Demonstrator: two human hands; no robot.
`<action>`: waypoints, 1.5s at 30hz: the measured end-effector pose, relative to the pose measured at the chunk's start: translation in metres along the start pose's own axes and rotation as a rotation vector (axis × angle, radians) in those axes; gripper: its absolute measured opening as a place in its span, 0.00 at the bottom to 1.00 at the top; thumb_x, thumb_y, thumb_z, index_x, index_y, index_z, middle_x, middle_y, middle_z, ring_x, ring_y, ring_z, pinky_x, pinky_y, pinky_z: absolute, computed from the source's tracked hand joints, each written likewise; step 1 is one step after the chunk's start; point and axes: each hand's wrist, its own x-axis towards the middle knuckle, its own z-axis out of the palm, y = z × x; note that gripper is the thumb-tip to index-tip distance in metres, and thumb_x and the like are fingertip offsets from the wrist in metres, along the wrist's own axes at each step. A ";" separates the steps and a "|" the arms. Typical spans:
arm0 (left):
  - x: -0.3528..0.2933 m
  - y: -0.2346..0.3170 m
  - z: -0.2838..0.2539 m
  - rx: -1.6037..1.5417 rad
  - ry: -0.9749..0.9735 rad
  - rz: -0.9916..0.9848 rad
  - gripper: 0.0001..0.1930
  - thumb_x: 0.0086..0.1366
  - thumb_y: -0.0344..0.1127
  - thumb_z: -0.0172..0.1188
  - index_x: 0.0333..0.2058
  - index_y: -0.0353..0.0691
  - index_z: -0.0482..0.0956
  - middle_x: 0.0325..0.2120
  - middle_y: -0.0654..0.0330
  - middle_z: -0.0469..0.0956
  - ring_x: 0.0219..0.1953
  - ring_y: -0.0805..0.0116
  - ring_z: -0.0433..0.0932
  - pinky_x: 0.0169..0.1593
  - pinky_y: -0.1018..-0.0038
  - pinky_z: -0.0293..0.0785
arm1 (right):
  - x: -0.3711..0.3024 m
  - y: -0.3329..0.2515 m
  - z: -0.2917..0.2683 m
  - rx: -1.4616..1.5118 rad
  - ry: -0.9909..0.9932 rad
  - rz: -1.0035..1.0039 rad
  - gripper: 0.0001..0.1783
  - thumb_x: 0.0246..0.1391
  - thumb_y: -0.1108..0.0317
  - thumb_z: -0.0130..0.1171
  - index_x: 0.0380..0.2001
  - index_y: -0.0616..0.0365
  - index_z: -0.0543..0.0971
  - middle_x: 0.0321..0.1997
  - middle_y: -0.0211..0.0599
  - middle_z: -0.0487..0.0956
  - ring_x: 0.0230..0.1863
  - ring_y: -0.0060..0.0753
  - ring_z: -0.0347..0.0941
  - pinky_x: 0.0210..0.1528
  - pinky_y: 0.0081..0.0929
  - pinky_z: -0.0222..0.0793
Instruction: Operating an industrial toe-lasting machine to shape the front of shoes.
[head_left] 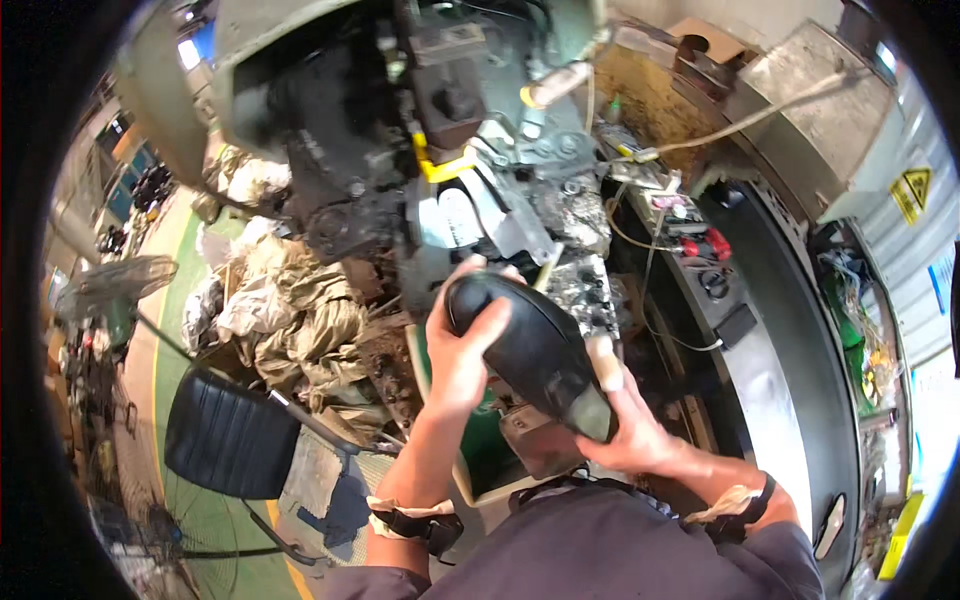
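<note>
Both my hands hold a long, rounded, glossy black part [525, 345] that looks like a plastic housing, tilted down to the right. My left hand [460, 350] grips its upper left end, with the thumb over the top. My right hand [632, 430] closes round the lower right end, where a pale grey-green patch shows. One right finger wears a light covering at its tip. Just beyond the part stands a dark machine [350, 190] with a yellow bracket [445, 170] and bright metal pieces. The undersides of the part and some fingertips are hidden.
To the right runs a black conveyor belt [800, 330] beside a ledge with red-handled tools [715, 243] and cables. On the left are heaped tan sacks [290, 300], a black chair [228, 435] and a fan [120, 285]. A green bin [484, 450] sits below my hands.
</note>
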 end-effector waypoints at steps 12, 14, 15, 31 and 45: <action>-0.014 -0.111 0.146 -0.046 -0.068 -0.345 0.17 0.59 0.24 0.71 0.47 0.29 0.81 0.44 0.50 0.85 0.43 0.62 0.84 0.52 0.67 0.80 | -0.170 0.072 -0.053 0.139 0.272 -0.040 0.71 0.40 0.58 0.84 0.76 0.66 0.44 0.76 0.61 0.55 0.75 0.63 0.55 0.73 0.52 0.53; -0.011 -0.153 0.171 0.037 0.060 -0.510 0.16 0.61 0.30 0.70 0.47 0.31 0.81 0.40 0.56 0.84 0.38 0.64 0.84 0.45 0.68 0.81 | -0.205 0.085 -0.051 0.143 0.466 0.061 0.67 0.41 0.59 0.83 0.75 0.67 0.49 0.76 0.58 0.58 0.76 0.56 0.56 0.75 0.47 0.51; -0.017 -0.174 0.192 0.052 0.086 -0.575 0.19 0.62 0.31 0.70 0.50 0.33 0.79 0.41 0.57 0.83 0.40 0.65 0.83 0.47 0.69 0.80 | -0.213 0.086 -0.059 0.200 0.610 0.107 0.62 0.42 0.62 0.83 0.74 0.65 0.55 0.74 0.55 0.63 0.74 0.48 0.61 0.74 0.43 0.54; -0.061 -0.369 0.154 1.111 -0.769 -0.585 0.20 0.67 0.38 0.67 0.52 0.29 0.80 0.42 0.52 0.85 0.47 0.67 0.83 0.53 0.71 0.78 | -0.677 0.292 -0.327 1.072 1.701 1.114 0.26 0.57 0.48 0.66 0.54 0.49 0.77 0.54 0.37 0.80 0.53 0.42 0.77 0.51 0.52 0.77; 0.214 -0.601 0.351 1.049 -0.815 -0.228 0.34 0.64 0.46 0.68 0.63 0.31 0.71 0.58 0.41 0.76 0.59 0.51 0.78 0.62 0.62 0.73 | -0.510 0.345 -0.247 0.253 1.165 1.125 0.28 0.56 0.86 0.57 0.62 0.67 0.72 0.42 0.49 0.86 0.40 0.36 0.85 0.45 0.32 0.82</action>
